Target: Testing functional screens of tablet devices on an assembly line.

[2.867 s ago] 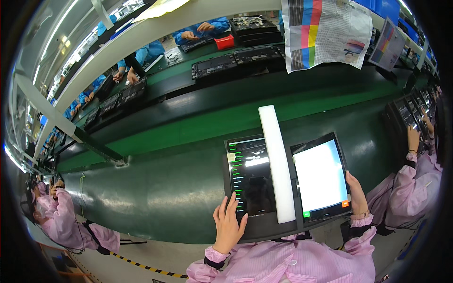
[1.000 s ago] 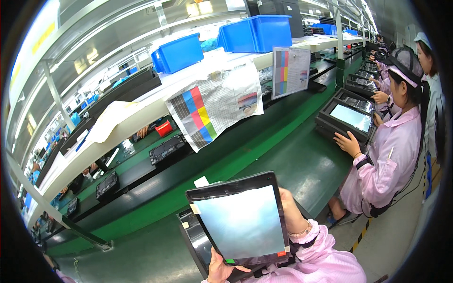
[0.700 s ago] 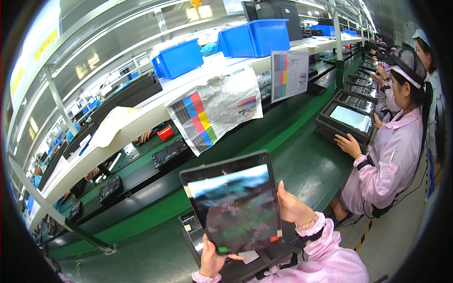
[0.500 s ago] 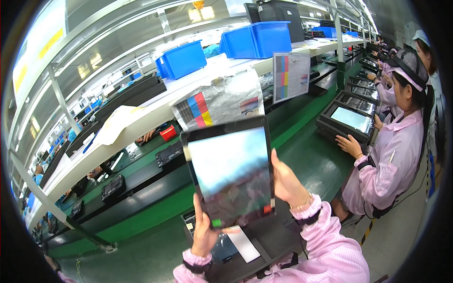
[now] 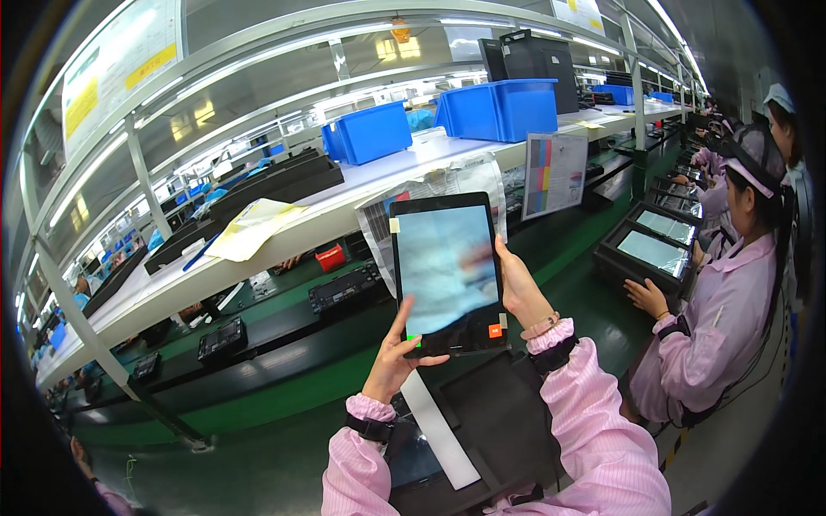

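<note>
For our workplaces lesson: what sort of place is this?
Probably an electronics assembly or testing line: a lit tablet is held up at a green bench, a co-worker in a pink coat has more screens alongside, and blue bins stand on a shelf.

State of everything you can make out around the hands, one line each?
Held tablet: raised, screen lit
Left hand: gripping the held tablet's lower-left corner
Right hand: gripping its right edge
Black tray: below the held tablet
Second tablet: lying in the tray, screen mostly dark
White strip: lying over the tray
Co-worker's nearest tablet: screen lit
</note>
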`<state>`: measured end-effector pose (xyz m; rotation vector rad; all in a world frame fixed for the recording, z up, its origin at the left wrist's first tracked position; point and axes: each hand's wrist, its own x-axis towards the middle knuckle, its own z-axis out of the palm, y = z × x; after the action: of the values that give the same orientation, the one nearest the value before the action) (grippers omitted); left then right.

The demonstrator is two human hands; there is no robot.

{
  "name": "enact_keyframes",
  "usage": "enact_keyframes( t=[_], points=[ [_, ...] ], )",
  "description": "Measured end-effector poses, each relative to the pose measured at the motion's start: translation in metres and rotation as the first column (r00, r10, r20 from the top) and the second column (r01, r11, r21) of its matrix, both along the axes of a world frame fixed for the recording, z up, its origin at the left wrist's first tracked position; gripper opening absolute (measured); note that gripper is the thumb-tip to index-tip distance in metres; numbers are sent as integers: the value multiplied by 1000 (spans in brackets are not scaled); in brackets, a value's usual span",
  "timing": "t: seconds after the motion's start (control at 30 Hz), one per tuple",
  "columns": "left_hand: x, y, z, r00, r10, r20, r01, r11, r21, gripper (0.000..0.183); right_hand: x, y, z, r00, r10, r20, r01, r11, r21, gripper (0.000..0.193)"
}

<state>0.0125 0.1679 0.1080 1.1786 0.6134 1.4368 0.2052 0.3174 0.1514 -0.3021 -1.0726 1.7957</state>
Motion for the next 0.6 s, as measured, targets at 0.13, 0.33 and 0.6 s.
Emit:
enact_keyframes(
  t=[0.13, 0.33, 0.6],
  points=[
    [8, -8, 10, 999, 25, 39, -27, 999, 39, 86, -8, -6, 5, 996, -81, -22, 80, 995, -66, 48],
    [10, -11, 14, 999, 29, 36, -31, 997, 68, 86, -11, 14, -7, 999, 30, -25, -29, 999, 33, 49],
    [5, -8, 11, 998, 60, 34, -62, 996, 59, 88, -19, 2, 2, 999, -27, -42, 28, 999, 31, 55]
  ],
)
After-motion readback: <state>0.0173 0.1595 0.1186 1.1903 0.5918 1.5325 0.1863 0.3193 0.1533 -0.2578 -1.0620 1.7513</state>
